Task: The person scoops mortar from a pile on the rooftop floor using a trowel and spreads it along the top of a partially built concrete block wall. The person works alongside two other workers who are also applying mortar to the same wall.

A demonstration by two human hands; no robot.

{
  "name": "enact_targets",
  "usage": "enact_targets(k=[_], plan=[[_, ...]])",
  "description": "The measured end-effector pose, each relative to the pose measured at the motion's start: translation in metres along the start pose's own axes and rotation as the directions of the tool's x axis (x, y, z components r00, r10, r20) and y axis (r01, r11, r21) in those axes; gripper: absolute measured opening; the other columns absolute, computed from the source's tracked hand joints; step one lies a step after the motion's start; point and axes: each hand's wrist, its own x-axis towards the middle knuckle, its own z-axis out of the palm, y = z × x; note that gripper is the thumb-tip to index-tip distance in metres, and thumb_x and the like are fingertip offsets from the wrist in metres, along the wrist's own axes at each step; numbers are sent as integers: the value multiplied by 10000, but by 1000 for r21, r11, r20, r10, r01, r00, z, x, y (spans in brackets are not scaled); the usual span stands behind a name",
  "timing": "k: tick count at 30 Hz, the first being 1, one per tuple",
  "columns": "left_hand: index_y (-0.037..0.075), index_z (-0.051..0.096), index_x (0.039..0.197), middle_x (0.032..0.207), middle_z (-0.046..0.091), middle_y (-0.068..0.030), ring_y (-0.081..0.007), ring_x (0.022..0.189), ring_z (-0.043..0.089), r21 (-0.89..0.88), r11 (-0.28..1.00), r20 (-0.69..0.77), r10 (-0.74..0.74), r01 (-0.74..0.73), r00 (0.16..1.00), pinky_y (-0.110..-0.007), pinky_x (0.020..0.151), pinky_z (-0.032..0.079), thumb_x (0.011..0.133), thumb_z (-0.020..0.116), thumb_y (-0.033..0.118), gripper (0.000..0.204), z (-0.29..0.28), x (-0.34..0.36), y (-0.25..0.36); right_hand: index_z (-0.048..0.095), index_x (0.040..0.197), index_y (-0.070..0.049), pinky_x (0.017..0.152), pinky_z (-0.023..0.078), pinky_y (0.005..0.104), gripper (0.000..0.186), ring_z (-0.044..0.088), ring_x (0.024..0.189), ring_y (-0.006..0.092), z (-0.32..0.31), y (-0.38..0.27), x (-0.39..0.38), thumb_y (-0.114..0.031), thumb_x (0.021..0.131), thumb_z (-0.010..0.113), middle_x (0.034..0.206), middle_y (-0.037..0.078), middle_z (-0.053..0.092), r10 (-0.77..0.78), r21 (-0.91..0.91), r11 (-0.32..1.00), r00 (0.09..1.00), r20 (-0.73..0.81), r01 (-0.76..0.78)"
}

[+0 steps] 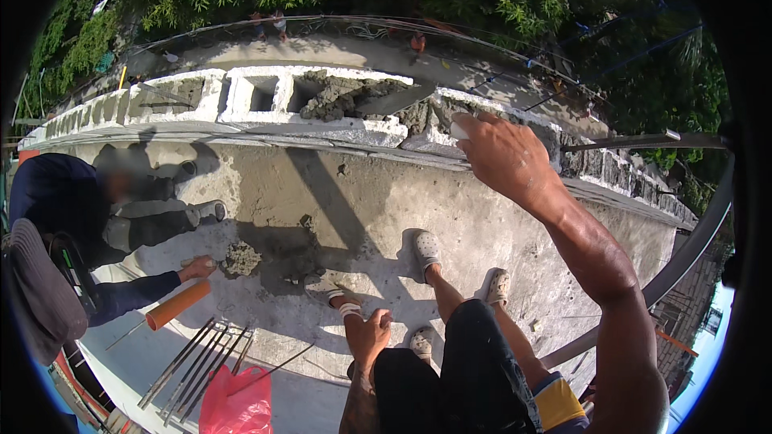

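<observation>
My right hand (503, 157) is closed round the pale handle of a trowel (400, 101), reaching out over the top of a concrete block wall (322, 133). The trowel's blade points left and lies against grey mortar (342, 96) heaped on the blocks. Just left of that mortar, a hollow block (261, 92) shows an open core. My left hand (370, 337) is low by my knee, its fingers curled in, with nothing visible in it.
At left a co-worker in dark clothes and a cap (44, 273) holds a mortar-loaded trowel (241, 259). Near them lie an orange pipe (178, 305), steel bars (197, 370) and a pink plastic bag (237, 406). Another person's clogs (426, 247) stand close by. Beyond the wall, a road (322, 52) runs below.
</observation>
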Motion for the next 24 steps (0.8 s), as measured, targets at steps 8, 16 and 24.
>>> enact_targets(k=[8, 16, 24], plan=[[-21, 553, 1106, 1045, 646, -148, -221, 986, 633, -444, 896, 198, 94, 4, 976, -298, 870, 464, 843, 598, 67, 281, -2, 5, -20, 436, 985, -1, 416, 438, 291, 266, 524, 474, 118, 104, -44, -25, -259, 983, 501, 644, 41, 489, 497, 874, 269, 835, 235, -406], [10, 568, 1043, 917, 682, -157, -299, 862, 679, -536, 839, 67, -66, 92, 996, -357, 749, 520, 888, 512, 31, 166, -14, -6, 7, 495, 1000, 60, 659, 477, 485, 329, 613, 753, 477, 144, -123, 10, -262, 942, 531, 807, 300, 611, 505, 800, 425, 845, 178, -423], [21, 577, 1045, 905, 691, -154, -290, 881, 682, -471, 881, -23, -60, 43, 998, -359, 756, 521, 920, 473, 44, 164, -40, -15, -3, 574, 1144, 3, 746, 501, 457, 325, 636, 870, 424, 28, -53, -8, -211, 899, 568, 893, 259, 652, 328, 212, 890, 888, 321, -405]])
